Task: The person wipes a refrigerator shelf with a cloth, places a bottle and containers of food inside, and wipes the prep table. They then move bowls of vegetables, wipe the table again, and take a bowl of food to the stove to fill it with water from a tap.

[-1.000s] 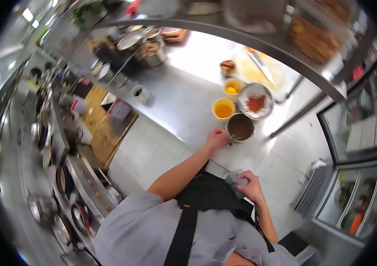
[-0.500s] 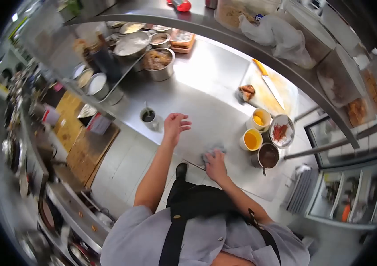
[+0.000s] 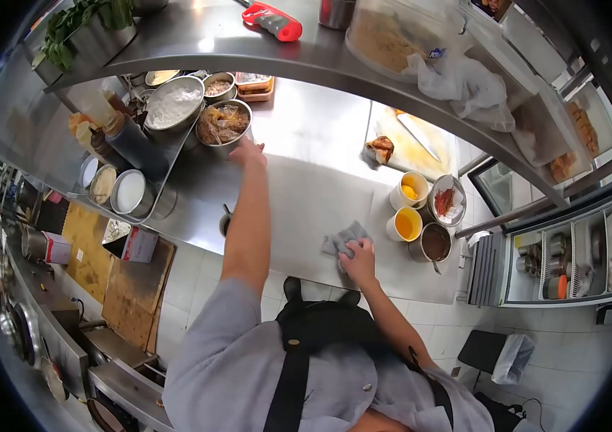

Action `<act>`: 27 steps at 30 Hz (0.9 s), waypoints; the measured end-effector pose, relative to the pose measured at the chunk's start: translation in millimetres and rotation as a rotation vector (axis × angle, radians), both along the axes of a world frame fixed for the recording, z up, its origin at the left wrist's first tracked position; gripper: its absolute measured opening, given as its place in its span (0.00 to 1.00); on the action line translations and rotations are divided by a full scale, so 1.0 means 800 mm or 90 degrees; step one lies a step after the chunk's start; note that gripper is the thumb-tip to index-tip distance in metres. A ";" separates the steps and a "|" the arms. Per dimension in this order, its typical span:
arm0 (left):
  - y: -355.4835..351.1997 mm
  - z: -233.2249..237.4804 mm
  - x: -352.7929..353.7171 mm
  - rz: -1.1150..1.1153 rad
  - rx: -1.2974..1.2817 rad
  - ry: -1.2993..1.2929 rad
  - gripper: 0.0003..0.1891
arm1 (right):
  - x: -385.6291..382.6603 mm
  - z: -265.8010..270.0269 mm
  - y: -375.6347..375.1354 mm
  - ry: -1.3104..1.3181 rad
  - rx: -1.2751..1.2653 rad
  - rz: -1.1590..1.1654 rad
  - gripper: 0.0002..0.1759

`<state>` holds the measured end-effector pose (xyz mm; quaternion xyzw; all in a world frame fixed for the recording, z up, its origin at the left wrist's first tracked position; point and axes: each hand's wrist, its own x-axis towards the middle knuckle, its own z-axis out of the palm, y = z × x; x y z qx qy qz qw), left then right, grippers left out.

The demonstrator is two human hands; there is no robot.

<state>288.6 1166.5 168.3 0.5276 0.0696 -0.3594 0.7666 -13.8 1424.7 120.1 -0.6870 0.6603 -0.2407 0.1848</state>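
Observation:
My left hand (image 3: 249, 153) reaches forward to the near rim of a metal pot (image 3: 224, 123) with brown food and plastic film in it; its fingertips are partly hidden against the pot. My right hand (image 3: 358, 261) is closed on the edge of a grey cloth (image 3: 345, 242), which lies crumpled on the steel counter (image 3: 306, 209). Below my left forearm, a small dark cup (image 3: 225, 224) with a spoon is mostly covered. To the right of the cloth stand a cup of orange liquid (image 3: 407, 225), a cup with yolks (image 3: 410, 190) and a pot of brown sauce (image 3: 435, 243).
A cutting board (image 3: 421, 155) with a knife (image 3: 419, 137) and a browned piece of food (image 3: 380, 150) lies at the back right. Overhead runs a steel shelf (image 3: 212, 47). Bottles (image 3: 129, 140) and a bowl of white powder (image 3: 174, 103) stand at the left.
My left hand has moved forward from above the counter to the pot. My right hand stays at the cloth, which now shows more spread out. The head view has shifted.

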 end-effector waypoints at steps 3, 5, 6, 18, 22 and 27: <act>-0.028 0.000 0.027 -0.062 0.087 0.016 0.29 | 0.003 -0.013 -0.004 0.008 -0.013 -0.021 0.18; -0.021 0.020 0.022 -0.016 0.150 -0.008 0.27 | 0.007 -0.007 -0.008 -0.007 0.020 -0.026 0.18; -0.018 0.030 0.009 -0.005 0.180 -0.020 0.26 | 0.005 -0.002 -0.010 -0.021 0.053 -0.030 0.18; 0.214 -0.019 -0.213 -0.872 -0.074 -0.029 0.07 | -0.054 0.032 0.049 -0.189 0.100 0.003 0.17; 0.287 -0.026 -0.210 -0.971 0.034 -0.187 0.06 | -0.050 0.069 0.035 -0.203 -0.147 0.005 0.18; 0.275 0.011 -0.173 -0.964 -0.050 -0.397 0.07 | -0.042 0.011 -0.009 -0.027 -0.026 0.077 0.19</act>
